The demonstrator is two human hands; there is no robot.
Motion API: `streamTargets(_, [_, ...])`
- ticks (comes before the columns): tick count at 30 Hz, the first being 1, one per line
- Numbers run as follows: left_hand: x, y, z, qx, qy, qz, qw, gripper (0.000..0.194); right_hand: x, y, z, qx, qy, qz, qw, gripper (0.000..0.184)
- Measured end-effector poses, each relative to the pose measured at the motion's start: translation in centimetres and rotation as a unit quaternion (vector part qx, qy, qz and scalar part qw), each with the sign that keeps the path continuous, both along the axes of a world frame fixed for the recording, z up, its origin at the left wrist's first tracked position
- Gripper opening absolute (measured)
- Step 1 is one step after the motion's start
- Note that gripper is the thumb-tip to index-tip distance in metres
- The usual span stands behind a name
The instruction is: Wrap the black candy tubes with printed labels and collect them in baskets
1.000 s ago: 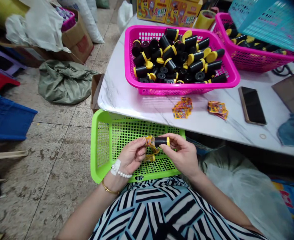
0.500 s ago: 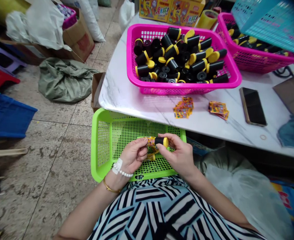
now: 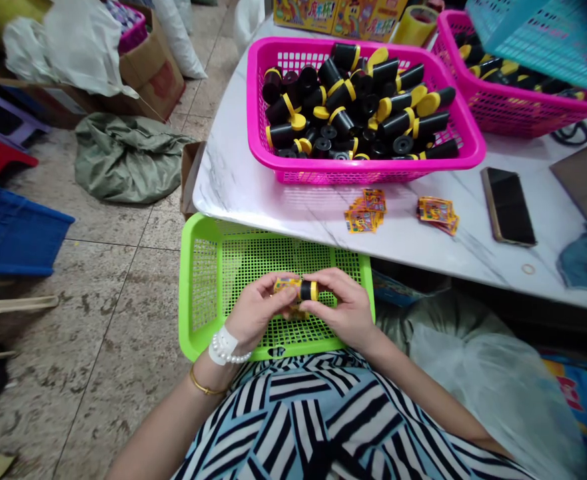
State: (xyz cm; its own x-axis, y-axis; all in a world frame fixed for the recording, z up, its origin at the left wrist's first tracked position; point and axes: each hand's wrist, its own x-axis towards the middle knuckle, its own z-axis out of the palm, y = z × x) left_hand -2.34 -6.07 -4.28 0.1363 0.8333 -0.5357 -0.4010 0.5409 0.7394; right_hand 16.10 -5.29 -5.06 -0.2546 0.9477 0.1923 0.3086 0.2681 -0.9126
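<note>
Over the green basket, my two hands hold one small black canister with a yellow lid, lying sideways. A printed yellow-orange sleeve label covers its left part, leaving a short black band bare beside the lid. My left hand is closed round the labelled part, thumb on top. At the lid end, the fingers of my right hand pinch the canister. Beneath my hands, another labelled piece lies in the basket, partly hidden. Two piles of flat printed labels rest on the table.
A pink basket full of black, yellow-lidded canisters stands on the marble-patterned table. Behind it are printed boxes and a tape roll. On the right are a second pink basket, a phone and a cloth.
Both hands have shifted slightly left with the canister. The label now covers more of the black body, and my left fingers have moved from the label's end to round the canister.
</note>
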Motion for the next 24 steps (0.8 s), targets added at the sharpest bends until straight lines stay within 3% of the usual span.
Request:
streamTargets(6, [0.4,-0.3,-0.5,0.014,0.048,-0.058,0.997,0.031,0.4,-0.5,-0.4,0.007,-0.034,0.067,0.997,0.047])
streamTargets(9, [1.2,0.1,-0.8,0.024,0.057,-0.086,0.994,0.031,0.5,-0.7,-0.9,0.015,-0.042,0.051,0.998,0.046])
streamTargets(14, [0.8,0.1,-0.9,-0.009,-0.008,-0.115,0.993,0.049,0.9,-0.6,-1.5,-0.008,-0.022,0.014,1.0,0.042])
streamTargets(19, [-0.3,-0.5,-1.0,-0.031,0.016,-0.126,0.991,0.037,1.3,-0.7,-1.8,0.037,-0.002,0.023,0.999,0.028])
streamTargets(21, [-0.1,-0.7,-0.8,0.013,0.042,-0.114,0.992,0.034,1.0,-0.8,-1.9,0.007,0.032,0.007,0.999,0.026])
streamTargets(24, [0.6,-0.8,0.0,0.123,0.122,-0.095,0.98,0.026,0.3,-0.8,-1.9,-0.125,0.138,-0.046,0.982,0.025])
